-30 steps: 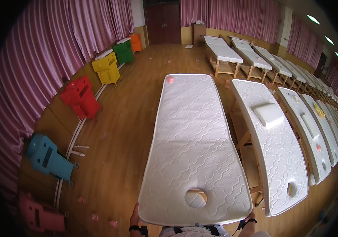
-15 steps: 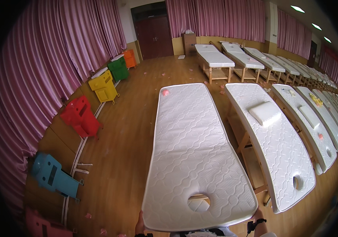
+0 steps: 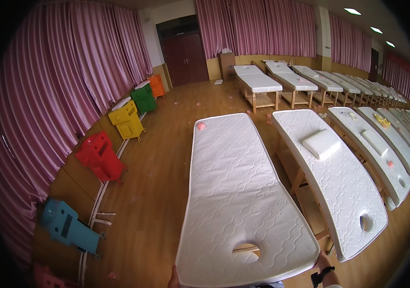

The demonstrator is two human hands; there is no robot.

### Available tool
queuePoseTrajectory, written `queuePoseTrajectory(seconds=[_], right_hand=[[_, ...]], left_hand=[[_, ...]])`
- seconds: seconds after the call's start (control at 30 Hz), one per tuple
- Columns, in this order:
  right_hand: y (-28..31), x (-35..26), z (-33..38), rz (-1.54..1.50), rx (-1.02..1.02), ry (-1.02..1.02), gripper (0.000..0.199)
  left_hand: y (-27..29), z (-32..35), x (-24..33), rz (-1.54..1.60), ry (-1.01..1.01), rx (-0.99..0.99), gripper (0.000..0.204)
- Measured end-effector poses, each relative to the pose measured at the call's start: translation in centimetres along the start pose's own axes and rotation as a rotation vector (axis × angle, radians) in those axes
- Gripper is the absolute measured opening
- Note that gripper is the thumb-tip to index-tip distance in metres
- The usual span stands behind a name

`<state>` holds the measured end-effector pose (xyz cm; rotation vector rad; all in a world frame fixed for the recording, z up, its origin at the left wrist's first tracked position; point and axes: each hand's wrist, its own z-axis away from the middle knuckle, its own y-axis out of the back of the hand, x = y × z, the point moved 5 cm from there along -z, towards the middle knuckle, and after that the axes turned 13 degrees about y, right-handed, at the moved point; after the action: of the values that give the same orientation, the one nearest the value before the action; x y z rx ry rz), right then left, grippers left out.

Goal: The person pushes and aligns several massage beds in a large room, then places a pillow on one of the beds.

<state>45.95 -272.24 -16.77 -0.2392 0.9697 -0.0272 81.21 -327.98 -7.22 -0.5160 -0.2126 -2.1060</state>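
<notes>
L hand (image 3: 172, 279) & R hand (image 3: 324, 265) grip the near corners of the mattress (image 3: 241, 192), lying on the bed, face hole (image 3: 246, 250) at near edge. Best lift both corners evenly, keep it square w/ neighbour bed (image 3: 329, 173)

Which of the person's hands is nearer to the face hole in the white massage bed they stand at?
Left, though not by much. The left hand grips the bed's near edge, left of the face hole; the right hand is at the near right corner, slightly farther.

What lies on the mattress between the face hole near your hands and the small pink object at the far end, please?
Head view: only bare quilted mattress between the face hole and the pink object.
</notes>
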Motion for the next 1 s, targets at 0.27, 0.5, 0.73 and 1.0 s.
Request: queuePoseTrajectory(seconds=[0.27, 0.5, 0.73, 1.0], right_hand=[[1.4, 0.7, -0.3, -0.16, 0.032, 0.018, 0.051], [0.5, 0.2, -0.8, -0.04, 0.059, 0.215, 0.051], [-2.9, -5.4, 3.7, 0.929, 0.288, 0.287, 0.061], [-15.9, -9.3, 10.5, 1.767, -0.014, 0.837, 0.061]], left_hand=[[0.1, -2.1, -0.6, -0.018, -0.001, -0.004, 0.075], [6.2, -7.3, -2.7, -0.091, -0.04, 0.234, 0.077], [-4.2, 3.3, 1.5, -1.255, -0.639, 0.591, 0.079], [-11.1, 3.6, -2.0, -1.514, -0.687, 0.498, 0.085]])
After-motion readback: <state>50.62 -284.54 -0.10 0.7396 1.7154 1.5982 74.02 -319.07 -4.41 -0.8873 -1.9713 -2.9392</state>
